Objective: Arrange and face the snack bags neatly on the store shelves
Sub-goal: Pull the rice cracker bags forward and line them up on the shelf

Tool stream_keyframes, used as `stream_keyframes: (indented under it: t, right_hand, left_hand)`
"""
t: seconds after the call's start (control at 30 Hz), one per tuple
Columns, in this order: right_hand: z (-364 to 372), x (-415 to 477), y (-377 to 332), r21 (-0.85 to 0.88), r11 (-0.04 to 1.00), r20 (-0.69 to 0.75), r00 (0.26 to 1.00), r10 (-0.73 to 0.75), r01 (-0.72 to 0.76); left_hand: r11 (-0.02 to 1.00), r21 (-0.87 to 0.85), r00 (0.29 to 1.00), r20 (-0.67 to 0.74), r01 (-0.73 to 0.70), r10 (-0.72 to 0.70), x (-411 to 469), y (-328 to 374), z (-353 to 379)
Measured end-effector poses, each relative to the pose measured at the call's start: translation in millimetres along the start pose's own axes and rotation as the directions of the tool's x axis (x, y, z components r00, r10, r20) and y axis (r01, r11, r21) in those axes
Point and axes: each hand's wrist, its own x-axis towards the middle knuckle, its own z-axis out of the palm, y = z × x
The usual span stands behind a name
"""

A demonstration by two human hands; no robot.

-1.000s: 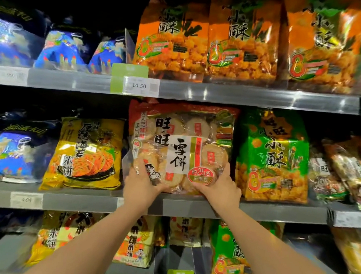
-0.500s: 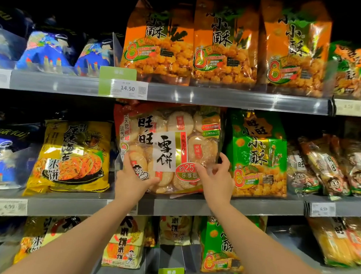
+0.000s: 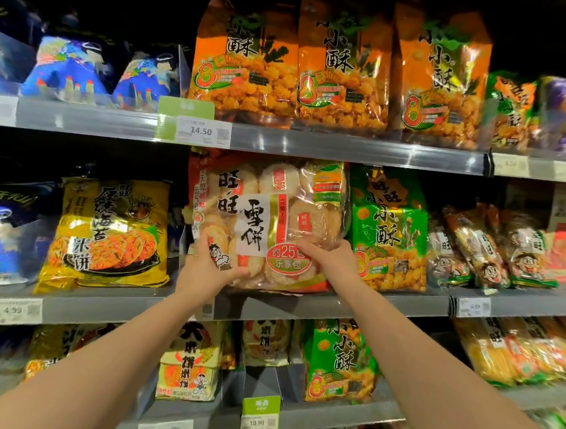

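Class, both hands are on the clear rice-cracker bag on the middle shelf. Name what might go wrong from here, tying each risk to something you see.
1. The rice-cracker bag has its bottom right at the shelf edge; let go now, it may tip forward and fall.
2. The left hand and right hand grip over the crackers; a hard squeeze might break them.
3. The right hand is close to the green bag and could knock it askew.

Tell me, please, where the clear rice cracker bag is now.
In the head view, the rice cracker bag is on the middle shelf, between the yellow bag to its left and the green bag to its right.
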Motion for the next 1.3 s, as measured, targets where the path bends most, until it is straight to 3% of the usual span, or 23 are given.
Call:
stream_keyframes:
  t: [0.13,0.37,0.57,0.67,0.73,1.03,1.17,1.3]
  right_hand:
    - [-18.9,-7.0,-4.5,0.095,0.995,-0.063,0.998,0.021,-0.015]
    - [-81.3,-47.3,21.0,0.446,0.878,0.158,0.981,0.113,-0.173]
    - [-139.7,-92.5,67.1,0.526,0.838,0.069,0.989,0.129,-0.146]
    - [-179.6,-119.8,97.3,0.530,0.832,0.043,0.985,0.169,-0.166]
    - [-206.6,-140.4,117.3,0.525,0.829,0.055,0.980,0.190,-0.191]
    - [-256.2,-194.2,238.0,0.467,0.833,0.185,0.954,0.237,-0.297]
    - [-243.2,-178.9,281.8,0.431,0.818,0.245,0.922,0.301,-0.381]
    - [-224.1,-161.0,349.9,0.409,0.800,0.313,0.891,0.330,-0.440]
  left_hand:
    - [0.996,-0.069,0.999,0.015,-0.051,0.053,-7.3,4.1,0.5]
    - [0.993,-0.047,0.992,0.052,-0.112,0.115,-55.3,37.9,20.7]
    - [0.971,-0.121,0.978,-0.067,-0.204,0.198,-110.0,50.5,51.7]
    - [0.965,-0.235,0.989,-0.108,-0.120,0.097,-141.3,56.3,69.0]
    - [0.978,-0.204,0.994,-0.105,-0.046,0.024,-161.4,46.0,83.6]
    - [0.993,0.028,0.967,0.223,0.116,-0.119,-237.6,-9.7,164.8]
    - [0.988,0.006,0.916,0.375,0.153,-0.144,-238.8,-18.8,217.3]
    - [0.944,-0.118,0.853,0.473,0.309,-0.220,-246.5,-54.8,288.0]
